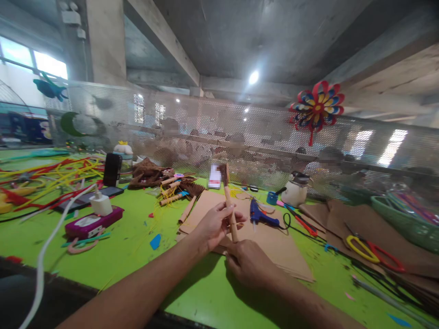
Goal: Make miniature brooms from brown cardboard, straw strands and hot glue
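Note:
A tan rolled-paper stick (228,195) with a dark brown fringed end, like a small broom, stands nearly upright between my hands. My left hand (215,225) has its thumb and fingers closed round the middle of the stick. Lower down, my right hand (251,264) grips the bottom end. A thin yellowish strand loops by the left fingers. Under and behind the hands lies a stack of brown kraft paper (284,249). A blue glue gun (262,215) rests on that paper, just right of the stick.
More fringed paper sticks (171,198) lie to the left. A purple power strip (94,224) with a white cable sits at left. Scissors (373,253), a green basket (404,224) and a pale jar (295,189) are at right. A perforated screen (212,123) closes the back.

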A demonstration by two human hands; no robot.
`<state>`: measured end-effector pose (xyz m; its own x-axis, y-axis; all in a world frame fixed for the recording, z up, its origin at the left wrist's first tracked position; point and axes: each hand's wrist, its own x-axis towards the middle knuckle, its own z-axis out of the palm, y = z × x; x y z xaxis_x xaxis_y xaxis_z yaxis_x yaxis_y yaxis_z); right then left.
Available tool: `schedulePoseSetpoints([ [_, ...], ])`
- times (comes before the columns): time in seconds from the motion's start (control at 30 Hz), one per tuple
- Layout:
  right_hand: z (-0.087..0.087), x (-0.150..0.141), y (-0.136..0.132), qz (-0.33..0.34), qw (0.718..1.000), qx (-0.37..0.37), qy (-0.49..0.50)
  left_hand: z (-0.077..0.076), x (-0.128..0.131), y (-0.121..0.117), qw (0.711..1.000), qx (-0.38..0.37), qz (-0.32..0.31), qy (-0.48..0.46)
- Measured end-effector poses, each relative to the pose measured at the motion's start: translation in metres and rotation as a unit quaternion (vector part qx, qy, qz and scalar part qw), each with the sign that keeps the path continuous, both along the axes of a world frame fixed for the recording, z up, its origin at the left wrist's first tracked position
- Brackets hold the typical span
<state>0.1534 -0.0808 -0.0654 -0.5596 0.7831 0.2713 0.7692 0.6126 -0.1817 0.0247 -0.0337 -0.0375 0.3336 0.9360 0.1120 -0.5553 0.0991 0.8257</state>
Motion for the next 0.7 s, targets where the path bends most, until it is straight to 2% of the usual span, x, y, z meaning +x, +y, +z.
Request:
schedulePoseSetpoints([
  [0.27,-0.001,0.002,-0.001,-0.001,0.997,0.037,-0.067,0.001,0.007,-0.004,0.999,-0.028,0.031,0.002],
  [0.47,0.004,0.000,-0.007,-0.005,0.994,0.050,-0.093,0.000,0.006,-0.003,0.998,-0.015,0.044,0.037],
  [0.7,0.008,-0.004,-0.015,-0.004,0.992,0.058,-0.110,0.008,0.006,-0.008,0.991,0.000,0.103,0.085],
])
